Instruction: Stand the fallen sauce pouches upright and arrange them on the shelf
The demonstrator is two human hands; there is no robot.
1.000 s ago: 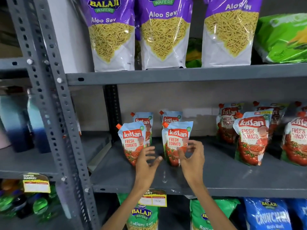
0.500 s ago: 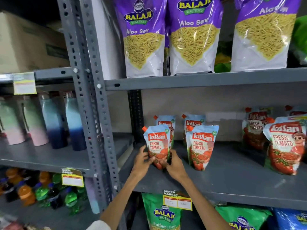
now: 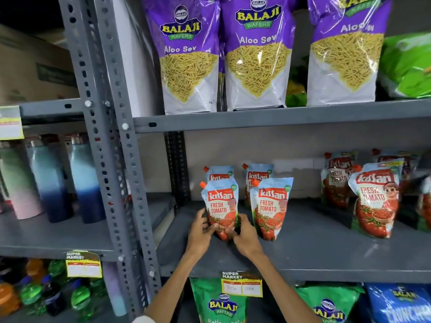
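Both hands (image 3: 224,231) clasp a glossy upright pouch (image 3: 221,206) on the shelf (image 3: 326,252).

Both hands, left (image 3: 200,231) and right (image 3: 245,236), moved from right front pouch to grip left front pouch (image 3: 221,208).

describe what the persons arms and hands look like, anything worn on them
Both forearms are bare, and the left hand and right hand wear no gloves. No watch, bracelet or ring shows from this view. The only clothing visible is a small pale edge of fabric at the bottom of the frame by the left arm, likely a sleeve.
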